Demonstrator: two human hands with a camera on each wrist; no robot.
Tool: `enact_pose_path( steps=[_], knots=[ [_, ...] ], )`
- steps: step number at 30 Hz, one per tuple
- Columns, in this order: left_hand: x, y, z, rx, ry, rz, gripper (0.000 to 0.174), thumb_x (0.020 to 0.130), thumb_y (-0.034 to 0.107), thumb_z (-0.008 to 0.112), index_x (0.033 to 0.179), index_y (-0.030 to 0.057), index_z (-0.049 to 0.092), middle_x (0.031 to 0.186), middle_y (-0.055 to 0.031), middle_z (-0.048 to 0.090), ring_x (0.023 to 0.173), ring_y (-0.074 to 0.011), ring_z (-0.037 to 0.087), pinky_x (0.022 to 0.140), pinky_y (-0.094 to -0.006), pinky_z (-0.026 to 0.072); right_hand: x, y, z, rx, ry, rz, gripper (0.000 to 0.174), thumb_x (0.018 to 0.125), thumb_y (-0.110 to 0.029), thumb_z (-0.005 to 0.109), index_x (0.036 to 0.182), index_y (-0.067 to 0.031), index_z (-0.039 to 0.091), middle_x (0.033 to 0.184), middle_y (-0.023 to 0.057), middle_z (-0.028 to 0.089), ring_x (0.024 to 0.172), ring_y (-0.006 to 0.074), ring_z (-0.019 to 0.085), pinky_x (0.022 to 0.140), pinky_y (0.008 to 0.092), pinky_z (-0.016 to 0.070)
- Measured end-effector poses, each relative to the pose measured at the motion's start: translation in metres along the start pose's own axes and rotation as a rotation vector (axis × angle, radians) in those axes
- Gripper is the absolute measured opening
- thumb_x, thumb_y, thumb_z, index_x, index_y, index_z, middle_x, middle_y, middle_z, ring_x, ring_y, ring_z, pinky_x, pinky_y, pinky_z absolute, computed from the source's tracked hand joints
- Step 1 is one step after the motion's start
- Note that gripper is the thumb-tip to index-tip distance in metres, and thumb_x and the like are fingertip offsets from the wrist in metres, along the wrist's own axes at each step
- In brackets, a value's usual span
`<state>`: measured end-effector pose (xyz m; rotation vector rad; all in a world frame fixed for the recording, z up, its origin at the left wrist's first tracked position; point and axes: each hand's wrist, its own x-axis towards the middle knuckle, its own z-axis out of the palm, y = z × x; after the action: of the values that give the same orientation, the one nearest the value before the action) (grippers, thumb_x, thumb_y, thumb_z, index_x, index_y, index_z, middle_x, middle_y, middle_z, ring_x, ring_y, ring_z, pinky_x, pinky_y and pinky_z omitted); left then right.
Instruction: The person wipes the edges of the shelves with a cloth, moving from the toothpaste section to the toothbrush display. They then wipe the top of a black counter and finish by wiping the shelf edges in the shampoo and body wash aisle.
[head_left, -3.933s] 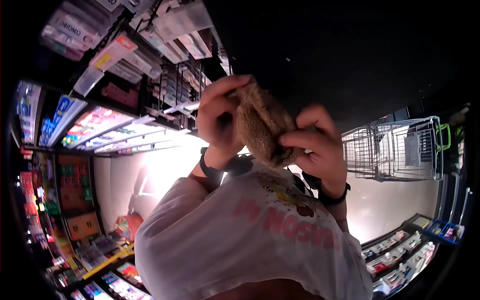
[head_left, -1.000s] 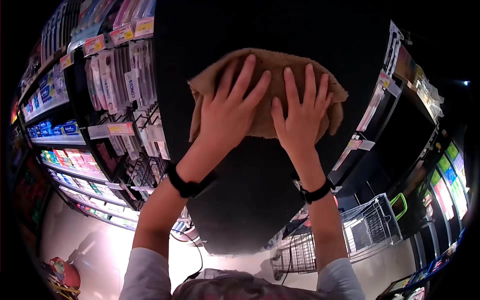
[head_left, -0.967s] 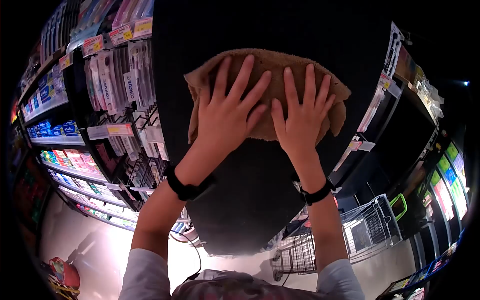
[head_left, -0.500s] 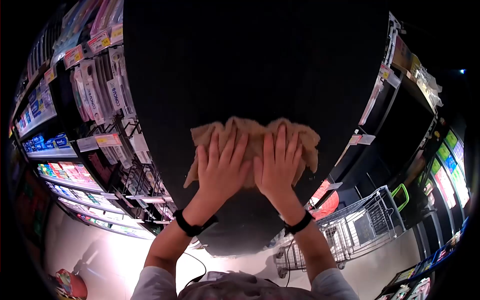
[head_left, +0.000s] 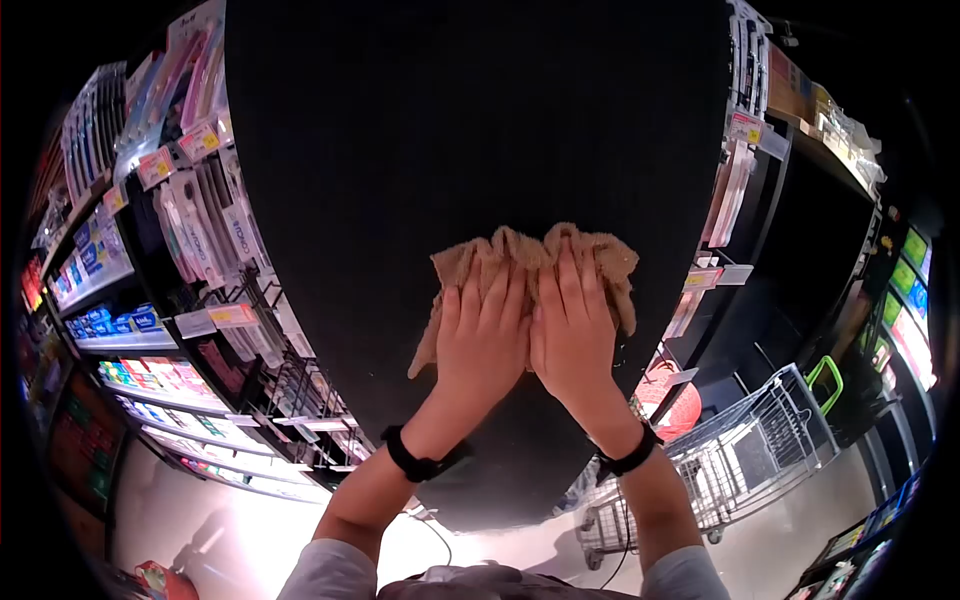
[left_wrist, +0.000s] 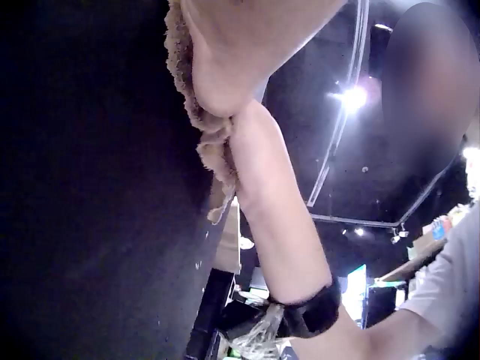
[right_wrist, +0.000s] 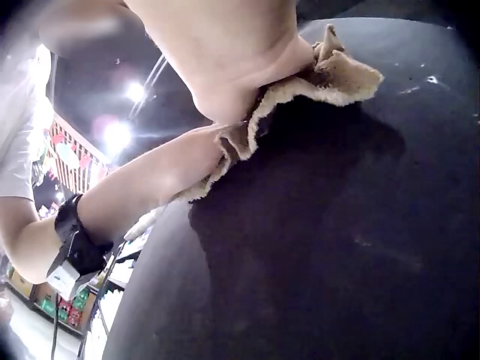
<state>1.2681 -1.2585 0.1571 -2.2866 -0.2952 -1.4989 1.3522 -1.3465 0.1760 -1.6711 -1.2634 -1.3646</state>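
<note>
Bare left hand [head_left: 480,335] and bare right hand [head_left: 573,335] lie side by side across a crumpled brown plush cloth [head_left: 612,262]

Nearest, pale short sleeves [head_left: 690,578] and bare forearms [head_left: 365,500] reach in from left and right, with a black strap [head_left: 410,455] at each wrist. They converge over a broad, flat, matte black panel [head_left: 350,180], whose narrower near end shows between them.

Next come the hands, resting on the cloth with fingers straight and pointing to the far side. The thumbs lie just beside each other over its middle; whether they touch I cannot tell. The head view shows neither hand pinching anything; both wrist views hide the fingertips.

The cloth lies directly under the hands, against the panel. Its long axis runs left to right, square to the fingers, so any push to the far side would, I judge, travel across its short way. Neither hand is nearer: the left covers the left part, the right the right part, though the right fingertips reach slightly farther. The cloth's left corner trails to the near side; a wavy fold stands beyond the fingertips.

Farther out, clear-plastic hanging packs [head_left: 205,235] line the left, and a grey wire trolley [head_left: 755,450] stands right.
</note>
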Motion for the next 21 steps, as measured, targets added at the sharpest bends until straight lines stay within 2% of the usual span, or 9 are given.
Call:
enact_pose_path(
  steps=[2,5,7,10,12,14,16,19,21],
  knots=[
    [0.013,0.0,-0.002,-0.025,0.011,0.003,0.053,0.085,0.025,0.047,0.131,-0.0019,0.041,0.138,-0.0179,0.037,0.131,-0.0387,0.029,0.104,-0.0515,0.0202,0.0,0.004,-0.006,-0.033,-0.029,-0.065,0.045,0.078,-0.012,0.054,0.121,-0.0004,0.051,0.134,0.0171,0.043,0.127,0.0369,0.036,0.099,0.0446,0.0351],
    [0.068,-0.006,-0.023,-0.07,0.087,-0.004,0.053,0.086,0.022,0.046,0.133,-0.0027,0.037,0.139,-0.0187,0.034,0.132,-0.0382,0.026,0.105,-0.0499,0.021,0.059,0.018,-0.019,-0.006,0.069,-0.109,0.046,0.079,-0.012,0.052,0.124,-0.001,0.048,0.137,0.0145,0.039,0.128,0.0337,0.034,0.101,0.0407,0.0339],
    [0.108,-0.016,-0.031,-0.034,0.248,0.029,0.056,0.083,0.021,0.049,0.133,-0.0013,0.038,0.139,-0.015,0.034,0.132,-0.0357,0.026,0.105,-0.0479,0.0223,0.1,0.029,-0.022,-0.053,0.18,-0.199,0.045,0.08,-0.011,0.052,0.124,-0.0017,0.047,0.136,0.0146,0.04,0.127,0.0324,0.035,0.102,0.0399,0.0337],
    [0.117,-0.021,-0.03,0.003,0.318,0.047,0.056,0.083,0.023,0.05,0.132,-0.0014,0.038,0.139,-0.0157,0.035,0.131,-0.0362,0.027,0.104,-0.0484,0.0226,0.111,0.03,-0.026,0.003,0.186,-0.239,0.039,0.084,-0.01,0.045,0.121,0.0012,0.048,0.136,0.0165,0.039,0.127,0.0345,0.034,0.102,0.0404,0.033],
    [0.088,-0.012,-0.027,-0.017,0.163,0.012,0.056,0.083,0.024,0.05,0.131,-0.0017,0.039,0.137,-0.016,0.036,0.129,-0.0363,0.029,0.104,-0.0485,0.0233,0.085,0.026,-0.026,0.062,0.057,-0.188,0.046,0.077,-0.011,0.054,0.122,-0.0003,0.048,0.135,0.0154,0.041,0.127,0.0345,0.035,0.101,0.0416,0.0339],
    [0.043,-0.006,-0.011,-0.02,0.026,0.001,0.056,0.082,0.029,0.052,0.129,-0.0001,0.043,0.134,-0.0148,0.04,0.128,-0.035,0.032,0.104,-0.0467,0.0239,0.042,0.024,-0.02,0.082,-0.068,-0.149,0.048,0.075,-0.013,0.056,0.12,0.0002,0.049,0.134,0.0153,0.042,0.126,0.0366,0.036,0.101,0.0422,0.0341],
    [0.002,-0.001,-0.003,0.007,-0.105,0.062,0.054,0.082,0.033,0.054,0.126,0.0032,0.047,0.132,-0.0127,0.042,0.127,-0.0321,0.034,0.103,-0.0453,0.0251,-0.012,0.026,-0.002,0.055,-0.063,-0.166,0.047,0.076,-0.019,0.058,0.12,-0.0043,0.052,0.137,0.011,0.041,0.127,0.0315,0.036,0.101,0.0428,0.033],
    [-0.028,-0.003,0.004,-0.005,-0.124,0.141,0.054,0.082,0.033,0.053,0.129,0.0062,0.046,0.134,-0.0112,0.041,0.129,-0.0296,0.032,0.103,-0.0456,0.025,-0.046,0.033,-0.004,-0.056,-0.189,-0.198,0.046,0.076,-0.024,0.059,0.119,-0.0085,0.054,0.139,0.0068,0.039,0.129,0.0285,0.033,0.1,0.0406,0.0323],
    [-0.014,-0.005,-0.002,-0.04,-0.122,0.133,0.054,0.084,0.033,0.052,0.13,0.0045,0.045,0.136,-0.0129,0.039,0.13,-0.0333,0.03,0.103,-0.0505,0.0229,-0.034,0.047,-0.002,-0.081,-0.186,-0.208,0.048,0.078,-0.032,0.059,0.123,-0.0162,0.053,0.141,0.0044,0.037,0.13,0.0295,0.031,0.1,0.0489,0.0284]
  ],
)
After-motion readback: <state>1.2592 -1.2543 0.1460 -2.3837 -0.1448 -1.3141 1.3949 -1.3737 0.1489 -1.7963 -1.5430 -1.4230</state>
